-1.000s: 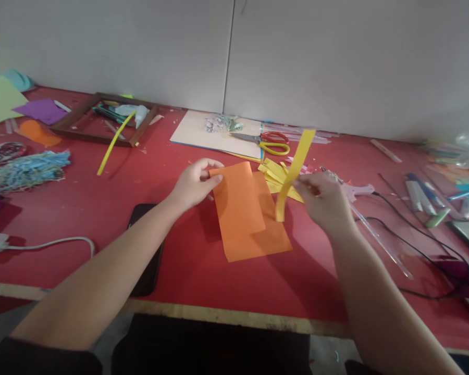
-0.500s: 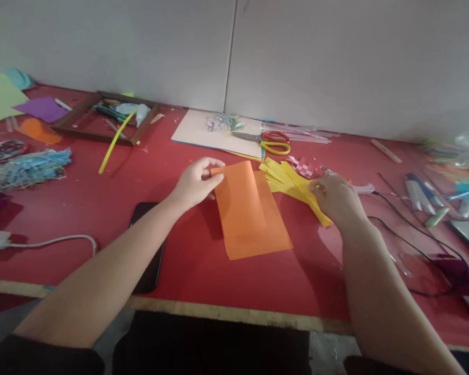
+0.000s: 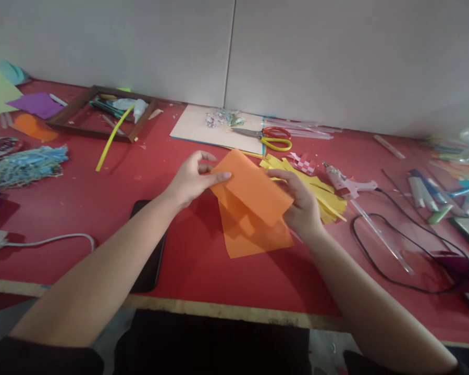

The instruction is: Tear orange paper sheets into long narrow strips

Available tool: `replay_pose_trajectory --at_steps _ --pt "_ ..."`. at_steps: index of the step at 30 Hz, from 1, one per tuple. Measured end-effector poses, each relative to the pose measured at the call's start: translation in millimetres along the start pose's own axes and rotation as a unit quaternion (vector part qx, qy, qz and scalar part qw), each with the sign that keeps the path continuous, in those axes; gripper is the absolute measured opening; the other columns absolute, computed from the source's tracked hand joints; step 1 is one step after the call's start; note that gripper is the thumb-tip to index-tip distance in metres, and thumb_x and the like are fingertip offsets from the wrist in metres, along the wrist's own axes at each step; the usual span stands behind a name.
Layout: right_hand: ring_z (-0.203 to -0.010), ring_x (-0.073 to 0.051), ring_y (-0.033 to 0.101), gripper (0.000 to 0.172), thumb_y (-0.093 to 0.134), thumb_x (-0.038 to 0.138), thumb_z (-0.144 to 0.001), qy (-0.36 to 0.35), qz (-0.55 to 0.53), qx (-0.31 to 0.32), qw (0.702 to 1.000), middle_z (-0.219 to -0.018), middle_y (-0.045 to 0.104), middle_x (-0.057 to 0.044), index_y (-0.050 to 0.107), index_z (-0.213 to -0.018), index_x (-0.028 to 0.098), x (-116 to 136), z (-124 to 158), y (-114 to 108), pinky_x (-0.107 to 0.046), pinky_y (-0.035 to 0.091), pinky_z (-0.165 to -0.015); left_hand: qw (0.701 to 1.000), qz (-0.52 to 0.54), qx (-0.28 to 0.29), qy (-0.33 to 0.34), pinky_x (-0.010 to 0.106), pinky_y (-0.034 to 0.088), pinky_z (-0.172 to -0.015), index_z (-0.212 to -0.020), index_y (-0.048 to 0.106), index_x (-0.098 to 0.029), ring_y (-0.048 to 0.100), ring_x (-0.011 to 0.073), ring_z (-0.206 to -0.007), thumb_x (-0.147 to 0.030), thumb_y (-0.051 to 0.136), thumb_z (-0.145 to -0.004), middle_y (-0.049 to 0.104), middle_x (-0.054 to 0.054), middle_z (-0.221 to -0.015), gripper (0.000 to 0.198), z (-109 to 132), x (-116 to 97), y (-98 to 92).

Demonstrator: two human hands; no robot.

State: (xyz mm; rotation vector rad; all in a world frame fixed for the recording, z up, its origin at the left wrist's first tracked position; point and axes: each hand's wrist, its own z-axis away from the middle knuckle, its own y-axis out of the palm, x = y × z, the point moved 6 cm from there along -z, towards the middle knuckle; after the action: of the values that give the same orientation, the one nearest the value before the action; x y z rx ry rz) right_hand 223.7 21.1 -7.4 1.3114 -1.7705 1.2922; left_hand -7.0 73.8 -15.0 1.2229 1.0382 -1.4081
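My left hand (image 3: pixel 195 179) pinches one end of an orange paper sheet (image 3: pixel 254 187), thumb on top. My right hand (image 3: pixel 300 203) is closed at the sheet's other end, its thumb hidden behind the paper. The sheet is tilted and raised over a second orange sheet (image 3: pixel 254 245) lying flat on the red table. Just past my right hand, yellow paper strips (image 3: pixel 324 195) lie in a loose pile. A small pink-and-white checked woven piece (image 3: pixel 303 163) is behind them.
Scissors (image 3: pixel 269 139) rest on a cream pad (image 3: pixel 195 125). To the right are a glue gun (image 3: pixel 347 185) with its cord and a clear glue stick (image 3: pixel 383 237). A wooden tray (image 3: pixel 101 134) stands back left. A dark phone (image 3: pixel 150 271) lies under my left forearm.
My right hand has left the yellow strips and moved left to the upper orange sheet. That sheet has been lifted and turned. The strips now lie loose, and the glue gun shows.
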Motion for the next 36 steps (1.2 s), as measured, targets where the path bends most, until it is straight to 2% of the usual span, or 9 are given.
replay_pose_trajectory --at_steps 4,7,11,15,19,22,25,30,36 --pt "-0.086 -0.023 0.072 0.025 0.075 0.039 -0.075 0.097 -0.12 -0.108 0.982 -0.093 0.074 -0.003 0.068 -0.096 0.026 -16.2 -3.0 -21.2 -0.038 0.06 -0.072 0.994 -0.065 0.084 0.013 0.035 0.056 -0.082 -0.115 0.053 -0.02 0.069 0.0206 -0.092 -0.042 0.093 -0.055 0.066 0.009 -0.11 0.076 0.1 4.0 8.9" --pt "-0.079 -0.025 0.073 0.03 0.076 0.047 -0.073 0.194 -0.16 -0.068 0.966 -0.084 0.075 -0.006 0.069 -0.089 0.023 -21.7 -3.4 -14.4 -0.04 0.061 -0.069 0.99 -0.064 0.113 0.049 0.036 0.056 -0.086 -0.12 0.053 -0.02 0.067 0.0225 -0.101 -0.041 0.091 -0.06 0.062 0.013 -0.125 0.074 2.2 -0.6 12.1" --pt "-0.073 -0.025 0.073 0.039 0.077 0.054 -0.07 0.282 -0.155 -0.015 0.947 -0.083 0.076 -0.008 0.071 -0.09 0.021 -26.3 0.4 -4.8 -0.04 0.061 -0.068 0.988 -0.092 0.114 0.047 0.028 0.056 -0.06 -0.106 0.06 -0.017 0.07 0.0204 -0.082 -0.046 0.08 -0.075 0.07 0.011 -0.106 0.047 6.4 -4.8 12.5" --pt "-0.067 -0.022 0.067 0.041 0.074 0.057 -0.072 0.261 -0.009 -0.015 0.965 -0.076 0.073 -0.006 0.068 -0.089 0.019 -33.2 -0.4 -13.4 -0.032 0.053 -0.055 0.983 -0.16 0.087 0.018 0.026 0.05 -0.046 -0.103 0.058 -0.018 0.065 0.0147 -0.059 -0.04 0.077 -0.078 0.072 0.008 -0.094 0.039 8.2 -2.0 13.0" --pt "-0.057 -0.017 0.056 0.04 0.068 0.047 -0.076 0.236 0.158 -0.022 0.958 -0.062 0.062 0.0 0.069 -0.102 0.017 -33.6 -3.3 -24.1 -0.028 0.04 -0.05 0.98 -0.191 0.051 0.011 0.027 0.052 -0.049 -0.126 0.044 -0.021 0.066 0.0154 -0.058 -0.038 0.075 -0.081 0.071 0.005 -0.088 0.057 7.9 2.2 11.2" --pt "-0.051 -0.014 0.048 0.045 0.066 0.043 -0.077 0.223 0.248 -0.012 0.943 -0.056 0.052 0.004 0.069 -0.112 0.015 -29.5 -4.9 -28.7 -0.028 0.036 -0.051 0.947 -0.305 0.005 0.102 0.034 0.057 -0.066 -0.134 0.042 -0.021 0.069 0.018 -0.072 -0.037 0.074 -0.082 0.07 0.009 -0.105 0.063 9.9 -7.5 7.9" --pt "-0.05 -0.013 0.045 0.047 0.067 0.042 -0.076 0.202 0.284 -0.01 0.937 -0.054 0.049 0.005 0.071 -0.113 0.014 -23.8 -5.5 -32.0 -0.029 0.036 -0.053 0.875 -0.429 0.047 0.219 0.043 0.052 -0.097 -0.135 0.05 -0.021 0.065 0.0269 -0.113 -0.041 0.073 -0.084 0.061 0.013 -0.134 0.059 17.4 -17.6 19.4" --pt "-0.054 -0.014 0.052 0.056 0.069 0.048 -0.077 0.212 0.143 -0.068 0.964 -0.065 0.061 0.0 0.07 -0.121 0.014 -13.7 -2.8 -33.9 -0.03 0.042 -0.052 0.8 -0.524 0.224 0.188 0.053 0.018 -0.123 -0.149 0.042 -0.023 0.027 0.032 -0.151 -0.058 0.066 -0.084 0.034 0.012 -0.162 0.078 24.7 -0.3 41.7" --pt "-0.084 -0.02 0.07 0.035 0.064 0.047 -0.087 0.109 -0.054 -0.101 0.987 -0.103 0.075 -0.006 0.072 -0.116 0.028 4.0 1.7 -22.6 -0.038 0.059 -0.076 0.802 -0.516 0.252 0.167 0.053 0.013 -0.123 -0.15 0.043 -0.019 0.024 0.0317 -0.152 -0.058 0.062 -0.087 0.029 0.014 -0.163 0.076 25.0 6.6 43.8"
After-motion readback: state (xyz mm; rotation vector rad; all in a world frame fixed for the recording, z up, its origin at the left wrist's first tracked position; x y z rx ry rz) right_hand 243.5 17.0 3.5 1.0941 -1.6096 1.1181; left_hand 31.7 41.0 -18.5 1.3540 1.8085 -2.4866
